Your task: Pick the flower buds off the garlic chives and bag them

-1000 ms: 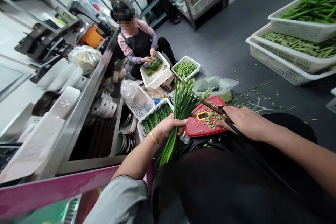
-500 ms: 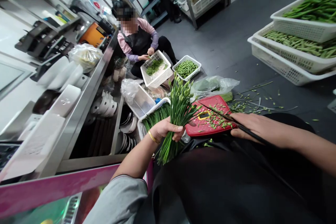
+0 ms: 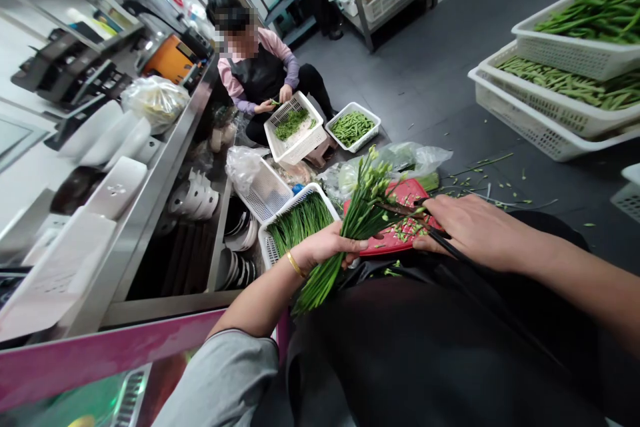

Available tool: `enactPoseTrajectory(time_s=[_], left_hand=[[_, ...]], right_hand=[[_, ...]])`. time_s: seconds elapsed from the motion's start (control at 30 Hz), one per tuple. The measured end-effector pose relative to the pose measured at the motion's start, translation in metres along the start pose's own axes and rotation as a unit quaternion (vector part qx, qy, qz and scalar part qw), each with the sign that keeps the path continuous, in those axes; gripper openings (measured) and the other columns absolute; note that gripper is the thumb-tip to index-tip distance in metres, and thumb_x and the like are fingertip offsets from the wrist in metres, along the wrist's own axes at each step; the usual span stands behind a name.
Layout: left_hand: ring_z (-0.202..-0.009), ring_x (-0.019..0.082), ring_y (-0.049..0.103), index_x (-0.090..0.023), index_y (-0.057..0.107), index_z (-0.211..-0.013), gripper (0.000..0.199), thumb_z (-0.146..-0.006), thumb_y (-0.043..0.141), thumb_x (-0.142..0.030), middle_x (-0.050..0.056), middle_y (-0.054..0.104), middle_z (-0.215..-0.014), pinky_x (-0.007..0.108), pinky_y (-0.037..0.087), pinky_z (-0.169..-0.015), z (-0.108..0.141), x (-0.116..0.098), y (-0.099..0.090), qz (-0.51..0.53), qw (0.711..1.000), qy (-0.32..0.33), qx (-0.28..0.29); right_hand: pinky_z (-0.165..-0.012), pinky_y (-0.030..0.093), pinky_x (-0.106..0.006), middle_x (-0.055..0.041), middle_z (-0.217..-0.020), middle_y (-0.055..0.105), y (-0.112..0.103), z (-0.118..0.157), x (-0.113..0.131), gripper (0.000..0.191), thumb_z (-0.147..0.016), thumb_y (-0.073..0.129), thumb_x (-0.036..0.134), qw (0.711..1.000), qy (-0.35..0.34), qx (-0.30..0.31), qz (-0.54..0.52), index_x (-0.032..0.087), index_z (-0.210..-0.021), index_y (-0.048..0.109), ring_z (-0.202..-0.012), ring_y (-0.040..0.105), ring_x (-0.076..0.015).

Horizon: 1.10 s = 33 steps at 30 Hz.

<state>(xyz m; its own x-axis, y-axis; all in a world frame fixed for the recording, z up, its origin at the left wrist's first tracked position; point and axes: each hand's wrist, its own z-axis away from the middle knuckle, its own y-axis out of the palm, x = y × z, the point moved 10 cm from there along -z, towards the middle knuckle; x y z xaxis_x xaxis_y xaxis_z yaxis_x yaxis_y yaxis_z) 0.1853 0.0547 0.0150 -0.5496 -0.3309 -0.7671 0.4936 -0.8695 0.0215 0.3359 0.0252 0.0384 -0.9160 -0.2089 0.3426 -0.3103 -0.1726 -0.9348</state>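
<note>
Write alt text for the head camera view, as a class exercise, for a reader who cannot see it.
Over a red cutting board, the left hand grips a bunch of flowering chives and the right hand holds dark scissors. Beyond them, a seated co-worker handles greens in a white basket.

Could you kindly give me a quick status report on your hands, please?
Left hand gripping flowering chives. Right hand holding dark scissors over red cutting board. Nothing in the way.

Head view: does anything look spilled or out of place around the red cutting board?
Yes: loose green chive trimmings lie scattered over the dark grey floor, right of the red plastic cutting board, outside any basket, so they look spilled.
</note>
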Motion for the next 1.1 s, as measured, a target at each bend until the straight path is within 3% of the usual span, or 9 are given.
enactPoseTrajectory(time_s=[0.17,0.27,0.37,0.5,0.63,0.77,0.9,1.0,1.1], left_hand=[[-0.038,0.009,0.044,-0.007,0.066,-0.107,0.058,-0.067,0.078,-0.047,-0.006,0.05,-0.043,0.021,0.034,-0.042,0.001,-0.005,-0.003,-0.048,0.998,0.007,-0.034],[-0.038,0.008,0.043,-0.007,0.067,-0.105,0.059,-0.066,0.078,-0.049,-0.006,0.049,-0.043,0.022,0.036,-0.043,0.003,-0.006,-0.008,-0.043,0.998,0.018,-0.045],[-0.038,0.008,0.044,-0.006,0.067,-0.108,0.062,-0.066,0.076,-0.051,-0.006,0.049,-0.043,0.022,0.037,-0.043,0.003,-0.003,-0.012,-0.034,0.998,0.021,-0.045],[-0.039,0.008,0.044,-0.007,0.065,-0.115,0.064,-0.068,0.076,-0.049,-0.006,0.049,-0.046,0.02,0.036,-0.041,0.004,-0.001,-0.012,-0.009,0.999,0.025,-0.021],[-0.039,0.007,0.043,-0.007,0.068,-0.107,0.058,-0.067,0.078,-0.048,-0.005,0.05,-0.047,0.021,0.038,-0.041,0.005,-0.004,0.001,0.009,0.999,0.031,0.037],[-0.039,0.008,0.044,-0.007,0.07,-0.098,0.052,-0.067,0.079,-0.049,-0.004,0.05,-0.046,0.021,0.038,-0.041,0.003,0.003,0.018,0.005,0.994,-0.002,0.109],[-0.04,0.008,0.043,-0.009,0.069,-0.102,0.054,-0.065,0.08,-0.048,-0.005,0.05,-0.048,0.021,0.038,-0.041,0.001,0.013,0.027,-0.003,0.989,-0.045,0.144],[-0.04,0.008,0.042,-0.009,0.069,-0.105,0.056,-0.066,0.079,-0.047,-0.005,0.049,-0.047,0.021,0.038,-0.042,0.0,0.013,0.027,0.007,0.989,-0.046,0.14],[-0.039,0.008,0.042,-0.008,0.069,-0.105,0.057,-0.065,0.08,-0.047,-0.005,0.049,-0.046,0.021,0.037,-0.041,0.001,0.011,0.024,0.017,0.991,-0.041,0.128]], right_hand=[[-0.064,0.039,-0.033,-0.0132,-0.078,0.07,0.007,0.0,-0.009,0.061,-0.092,0.023,0.067,0.999,0.032,-0.001,0.008,0.018,-0.083,0.059,-0.073,0.067,-0.0265],[-0.061,0.038,-0.031,-0.0096,-0.07,0.068,0.023,0.004,-0.016,0.057,-0.093,0.022,0.064,0.999,0.029,-0.011,-0.037,0.021,-0.072,0.054,-0.071,0.067,-0.0251],[-0.061,0.039,-0.031,-0.0087,-0.072,0.068,0.035,0.012,-0.03,0.054,-0.093,0.022,0.062,0.994,0.041,-0.026,-0.097,0.022,-0.074,0.052,-0.071,0.067,-0.0241],[-0.062,0.041,-0.033,-0.0102,-0.076,0.067,0.045,0.023,-0.039,0.052,-0.09,0.025,0.066,0.99,0.063,0.049,-0.115,0.023,-0.077,0.05,-0.07,0.065,-0.0262],[-0.073,0.044,-0.039,-0.0144,-0.089,0.066,0.032,0.022,-0.027,0.057,-0.088,0.022,0.069,0.99,0.04,0.087,-0.105,0.02,-0.083,0.051,-0.08,0.065,-0.0297],[-0.077,0.044,-0.042,-0.0169,-0.094,0.065,0.015,0.01,-0.01,0.063,-0.089,0.02,0.069,0.995,0.005,0.067,-0.078,0.017,-0.09,0.054,-0.085,0.064,-0.0308],[-0.074,0.042,-0.039,-0.0155,-0.089,0.067,0.003,0.001,0.004,0.062,-0.09,0.022,0.066,0.998,-0.022,0.019,-0.057,0.016,-0.089,0.058,-0.079,0.064,-0.0281],[-0.067,0.042,-0.034,-0.0125,-0.077,0.067,0.01,0.004,-0.001,0.062,-0.089,0.023,0.07,0.996,0.005,0.0,-0.09,0.019,-0.08,0.057,-0.074,0.064,-0.0264],[-0.061,0.042,-0.031,-0.0106,-0.071,0.066,0.021,0.018,-0.022,0.063,-0.091,0.016,0.068,0.978,0.055,-0.045,-0.196,0.021,-0.075,0.056,-0.068,0.064,-0.024]])
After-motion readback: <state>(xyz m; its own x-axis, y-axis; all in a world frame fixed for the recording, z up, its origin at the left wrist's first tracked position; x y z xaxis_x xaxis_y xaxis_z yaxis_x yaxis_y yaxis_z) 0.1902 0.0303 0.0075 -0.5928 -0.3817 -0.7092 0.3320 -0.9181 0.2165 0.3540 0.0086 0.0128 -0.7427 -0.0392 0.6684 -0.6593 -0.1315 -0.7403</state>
